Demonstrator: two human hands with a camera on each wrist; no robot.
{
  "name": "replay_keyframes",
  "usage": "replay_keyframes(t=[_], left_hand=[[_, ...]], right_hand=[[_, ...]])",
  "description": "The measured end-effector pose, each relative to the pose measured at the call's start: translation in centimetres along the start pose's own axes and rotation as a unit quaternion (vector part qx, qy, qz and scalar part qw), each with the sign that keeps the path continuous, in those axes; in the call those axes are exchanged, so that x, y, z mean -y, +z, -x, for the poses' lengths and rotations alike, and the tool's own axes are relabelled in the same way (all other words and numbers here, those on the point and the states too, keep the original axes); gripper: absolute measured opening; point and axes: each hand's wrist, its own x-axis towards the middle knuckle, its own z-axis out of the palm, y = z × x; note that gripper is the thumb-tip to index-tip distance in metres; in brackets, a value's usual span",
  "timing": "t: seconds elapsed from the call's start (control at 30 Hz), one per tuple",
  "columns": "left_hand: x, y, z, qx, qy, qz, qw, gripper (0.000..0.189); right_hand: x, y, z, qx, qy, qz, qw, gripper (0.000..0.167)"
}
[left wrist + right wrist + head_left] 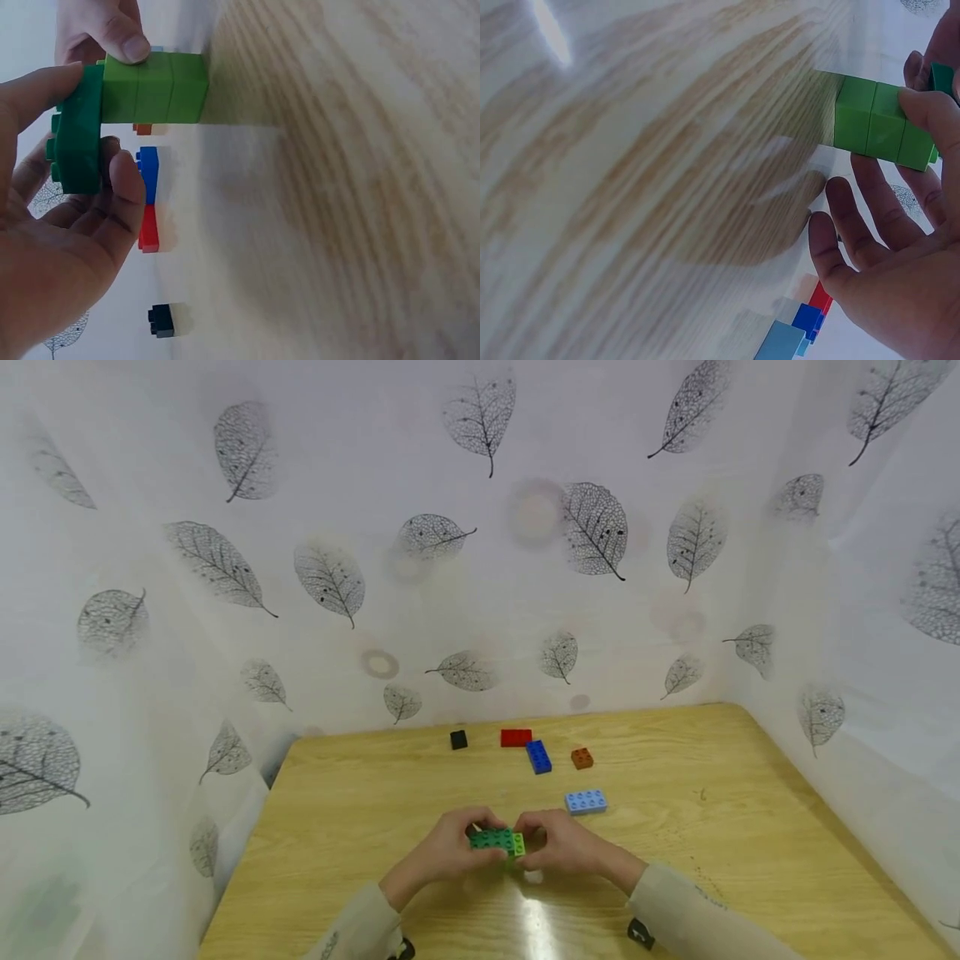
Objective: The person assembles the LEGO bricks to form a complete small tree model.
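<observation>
A dark green toy brick point(491, 839) with studs is held by my left hand point(453, 847), thumb on one side and fingers on the other. Its right end meets a lime green stack of bricks point(154, 88), three layers tall, and the rest juts out to the left. My right hand point(564, 845) pinches the top layer of that stack between thumb and fingers. In the right wrist view the stack's foot is right at the tabletop, and only a corner of the dark green brick point(941, 78) shows.
Beyond my right hand lies a light blue brick point(586, 802). Farther back are an orange-brown brick point(582, 758), a blue brick point(538, 757), a red brick point(516, 738) and a black brick point(458, 740). A leaf-patterned curtain point(495, 602) surrounds the wooden table point(337, 810).
</observation>
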Motion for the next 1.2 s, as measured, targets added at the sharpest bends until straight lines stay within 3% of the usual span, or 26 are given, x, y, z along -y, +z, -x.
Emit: replay_keyframes(t=[0.27, 0.47, 0.7, 0.93, 1.03, 1.2], left_hand=[[0.3, 1.0, 0.4, -0.037, -0.014, 0.024, 0.9989, 0.030], [0.4, 1.2, 0.4, -0.040, -0.013, 0.029, 0.9987, 0.030], [0.6, 1.3, 0.2, -0.039, -0.023, 0.026, 0.9986, 0.030], [0.5, 1.4, 0.0, -0.041, -0.040, 0.029, 0.9980, 0.030], [0.3, 1.3, 0.0, -0.040, -0.040, 0.030, 0.9979, 0.030], [0.1, 1.2, 0.0, -0.036, -0.036, 0.033, 0.9981, 0.031]], right_hand=[[-0.2, 0.2, -0.1, -0.002, -0.010, 0.011, 0.9999, 0.029], [0.1, -0.3, 0.5, -0.006, 0.014, 0.038, 0.9992, 0.054], [-0.4, -2.6, 1.6, -0.082, 0.002, 0.079, 0.9936, 0.061], [-2.5, -4.7, 2.5, -0.151, -0.011, 0.171, 0.9735, 0.048], [-3.7, -5.5, 2.6, -0.164, -0.002, 0.180, 0.9699, 0.049], [-5.2, -6.3, 2.8, -0.166, 0.031, 0.162, 0.9722, 0.053]])
